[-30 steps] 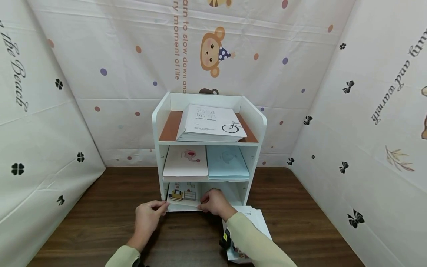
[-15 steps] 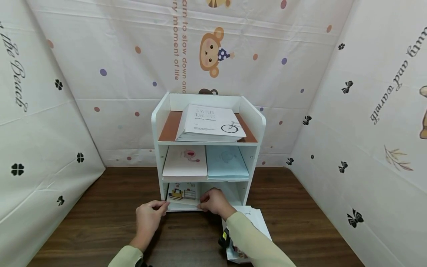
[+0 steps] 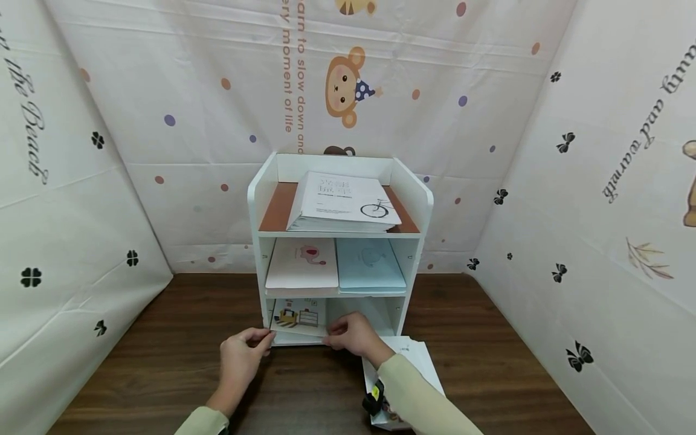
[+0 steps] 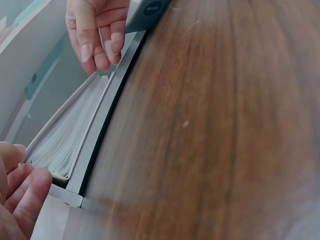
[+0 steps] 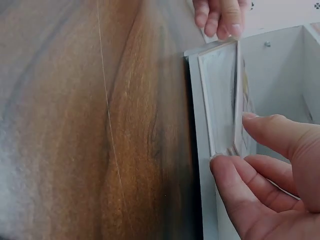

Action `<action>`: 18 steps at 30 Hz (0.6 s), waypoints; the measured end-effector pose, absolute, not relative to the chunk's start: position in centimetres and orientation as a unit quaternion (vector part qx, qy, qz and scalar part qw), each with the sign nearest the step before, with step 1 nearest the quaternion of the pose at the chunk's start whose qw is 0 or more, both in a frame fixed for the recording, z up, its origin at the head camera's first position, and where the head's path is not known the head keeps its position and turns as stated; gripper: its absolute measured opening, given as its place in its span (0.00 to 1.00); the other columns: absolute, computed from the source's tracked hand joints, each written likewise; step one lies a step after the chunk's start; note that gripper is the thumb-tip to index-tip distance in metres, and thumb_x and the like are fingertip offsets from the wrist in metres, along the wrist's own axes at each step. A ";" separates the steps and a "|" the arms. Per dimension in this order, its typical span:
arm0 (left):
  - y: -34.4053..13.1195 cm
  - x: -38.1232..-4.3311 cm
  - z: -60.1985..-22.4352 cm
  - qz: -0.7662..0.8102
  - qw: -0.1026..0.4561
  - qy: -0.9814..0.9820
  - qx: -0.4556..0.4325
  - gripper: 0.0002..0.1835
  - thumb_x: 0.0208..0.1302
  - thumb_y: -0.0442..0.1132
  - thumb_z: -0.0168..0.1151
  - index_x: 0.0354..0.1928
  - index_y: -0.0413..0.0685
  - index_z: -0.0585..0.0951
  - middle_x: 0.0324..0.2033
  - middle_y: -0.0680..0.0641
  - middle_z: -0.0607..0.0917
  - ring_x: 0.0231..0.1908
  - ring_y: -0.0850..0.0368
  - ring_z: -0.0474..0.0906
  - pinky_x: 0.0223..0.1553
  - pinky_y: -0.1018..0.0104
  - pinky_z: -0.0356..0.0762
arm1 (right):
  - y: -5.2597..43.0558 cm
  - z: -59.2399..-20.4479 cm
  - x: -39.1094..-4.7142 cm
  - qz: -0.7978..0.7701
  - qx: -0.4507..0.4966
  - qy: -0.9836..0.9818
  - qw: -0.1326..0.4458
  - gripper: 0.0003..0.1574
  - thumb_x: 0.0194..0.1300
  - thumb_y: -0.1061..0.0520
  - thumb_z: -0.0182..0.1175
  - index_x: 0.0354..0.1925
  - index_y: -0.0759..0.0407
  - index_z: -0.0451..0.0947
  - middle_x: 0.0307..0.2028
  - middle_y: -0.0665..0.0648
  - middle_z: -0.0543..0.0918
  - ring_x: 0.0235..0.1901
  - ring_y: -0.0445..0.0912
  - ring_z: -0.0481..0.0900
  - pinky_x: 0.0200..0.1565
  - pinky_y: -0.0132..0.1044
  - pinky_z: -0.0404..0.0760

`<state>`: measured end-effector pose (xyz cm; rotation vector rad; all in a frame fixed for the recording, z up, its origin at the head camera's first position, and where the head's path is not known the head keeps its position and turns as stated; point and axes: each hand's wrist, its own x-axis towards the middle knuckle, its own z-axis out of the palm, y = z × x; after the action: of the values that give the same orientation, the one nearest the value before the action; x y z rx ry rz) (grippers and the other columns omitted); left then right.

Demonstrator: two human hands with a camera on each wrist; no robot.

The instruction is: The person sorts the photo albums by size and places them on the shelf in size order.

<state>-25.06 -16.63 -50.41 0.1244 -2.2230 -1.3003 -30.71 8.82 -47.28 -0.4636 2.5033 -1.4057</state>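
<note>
A thick notebook (image 3: 299, 316) with a yellow truck on its cover lies in the left half of the lowest shelf. Its page edges (image 4: 70, 125) face out at the shelf's front in the left wrist view. My left hand (image 3: 240, 362) pinches its front left corner with thumb and fingers. At the front right corner, my right hand (image 3: 356, 338) holds it, the thumb over the cover and the fingertips (image 5: 225, 167) at the corner below. Both hands sit at the front edge of the white shelf unit (image 3: 261, 266).
On the middle shelf lie a pink notebook (image 3: 301, 266) and a blue notebook (image 3: 371, 266). A stack of white books (image 3: 348, 202) rests on top. Another white book (image 3: 426, 365) lies on the wooden table (image 3: 505, 368), partly under my right forearm. Printed cloth walls (image 3: 201, 121) surround the table.
Both hands keep to the notebook's front corners. The right hand and wrist have shifted slightly to the right and down; the notebook stays in the lowest shelf.
</note>
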 end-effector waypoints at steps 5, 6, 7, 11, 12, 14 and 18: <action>-16.2 -24.6 -50.2 -0.501 0.273 -0.821 0.036 0.04 0.50 0.39 0.73 0.25 0.50 0.86 0.21 0.50 0.86 0.16 0.62 0.80 0.18 0.75 0.78 | 9.6 -47.0 -30.0 -0.502 -0.167 0.842 0.111 0.29 0.53 0.50 0.70 0.48 0.67 0.79 0.34 0.55 0.84 0.31 0.44 0.83 0.34 0.39 0.85; -16.1 -24.5 -50.2 -0.505 0.270 -0.819 0.034 0.04 0.50 0.39 0.73 0.25 0.51 0.85 0.22 0.50 0.86 0.16 0.62 0.80 0.18 0.75 0.78 | 9.7 -47.0 -29.9 -0.504 -0.169 0.840 0.109 0.28 0.53 0.50 0.70 0.48 0.66 0.79 0.34 0.55 0.84 0.31 0.44 0.83 0.35 0.39 0.84; -16.0 -24.4 -50.2 -0.510 0.267 -0.817 0.031 0.04 0.50 0.39 0.73 0.25 0.51 0.85 0.22 0.50 0.86 0.16 0.62 0.80 0.18 0.74 0.78 | 9.9 -46.9 -29.7 -0.505 -0.170 0.839 0.106 0.28 0.53 0.49 0.70 0.48 0.65 0.80 0.35 0.55 0.84 0.31 0.44 0.83 0.35 0.39 0.84; -15.4 -24.1 -50.2 -0.525 0.260 -0.811 0.014 0.04 0.50 0.38 0.73 0.25 0.52 0.85 0.22 0.51 0.86 0.17 0.63 0.80 0.18 0.73 0.79 | 10.7 -46.8 -28.9 -0.511 -0.173 0.836 0.100 0.27 0.54 0.48 0.70 0.47 0.62 0.81 0.35 0.54 0.84 0.32 0.43 0.82 0.35 0.38 0.84; -15.3 -24.0 -50.1 -0.528 0.257 -0.809 0.010 0.04 0.50 0.37 0.73 0.25 0.52 0.85 0.22 0.51 0.86 0.17 0.63 0.80 0.19 0.73 0.79 | 10.8 -46.8 -28.8 -0.514 -0.172 0.834 0.100 0.26 0.53 0.48 0.70 0.47 0.61 0.81 0.35 0.53 0.84 0.32 0.43 0.82 0.35 0.38 0.84; -14.9 -23.7 -50.1 -0.538 0.251 -0.805 -0.001 0.04 0.50 0.35 0.73 0.26 0.51 0.85 0.22 0.51 0.86 0.17 0.63 0.80 0.19 0.72 0.80 | 11.1 -46.8 -28.4 -0.519 -0.173 0.831 0.098 0.27 0.53 0.47 0.70 0.47 0.61 0.81 0.34 0.53 0.85 0.32 0.43 0.82 0.36 0.38 0.84; -14.1 -23.1 -50.0 -0.563 0.230 -0.794 -0.020 0.04 0.50 0.35 0.73 0.28 0.48 0.85 0.22 0.51 0.85 0.19 0.63 0.80 0.20 0.71 0.80 | 11.3 -45.5 -26.8 -0.538 -0.182 0.819 0.087 0.22 0.55 0.51 0.69 0.46 0.61 0.81 0.36 0.55 0.85 0.33 0.45 0.83 0.37 0.39 0.84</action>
<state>-23.13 -14.11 -50.02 -0.0541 -2.1845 -1.5485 -26.77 11.28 -45.46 -0.5416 2.4381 -1.6006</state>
